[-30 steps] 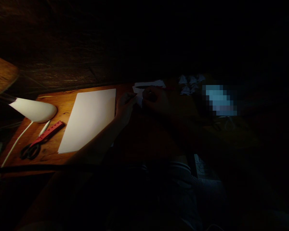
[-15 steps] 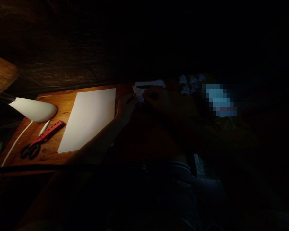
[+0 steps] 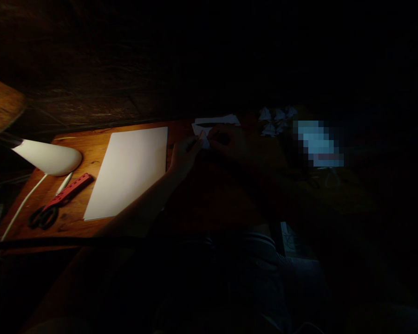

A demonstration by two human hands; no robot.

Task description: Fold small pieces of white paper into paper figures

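A small folded piece of white paper [image 3: 204, 140] is held up between both hands over the table. My left hand [image 3: 185, 153] is closed, pinching the paper's left side between thumb and fingers. From the right, my right hand [image 3: 230, 141] pinches its other edge; that hand lies in deep shadow and its fingers show only in part. Just behind the hands are some white paper pieces [image 3: 231, 120] with a dark, narrow blade-like object [image 3: 209, 125] on them. Several small folded paper shapes [image 3: 269, 129] sit in rows to the right.
A stack of white paper [image 3: 128, 171] lies left of my hands. Farther left are a lamp base [image 3: 52, 157] with its cord, a white pen-like object [image 3: 63, 184] and scissors with black handles and a red cover [image 3: 68, 191]. A blurred bright screen [image 3: 318, 144] glows at the right.
The folded paper has turned slightly between my fingers and shows a fuller triangular face. Both hands keep nearly the same place, and everything else stays put.
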